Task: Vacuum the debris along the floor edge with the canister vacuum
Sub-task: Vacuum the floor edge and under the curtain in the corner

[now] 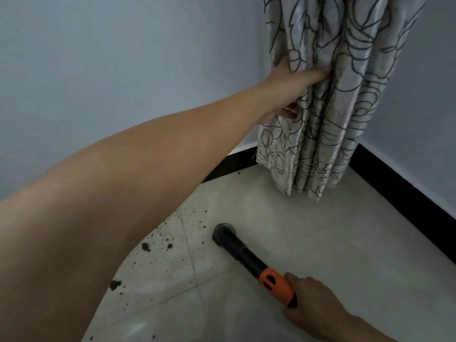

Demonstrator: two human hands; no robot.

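right hand (315,302) wrapped round the wand (246,254) at its orange grip (276,285), nozzle (223,233) mouth-down on the floor (333,243), just right of the debris (167,244). left hand (291,87) clutches the curtain (345,107), bunched in the corner. wand looks rigid and light; orange grip is the proper hold.

Your left hand (287,91) grips the curtain (345,95) in the corner, bunching its folds above the floor (345,243). Your right hand (318,302) holds the orange grip of the wand (249,257), its round nozzle on the tile. Dirt (170,240) lies scattered just left of the nozzle, near the black skirting (404,191).
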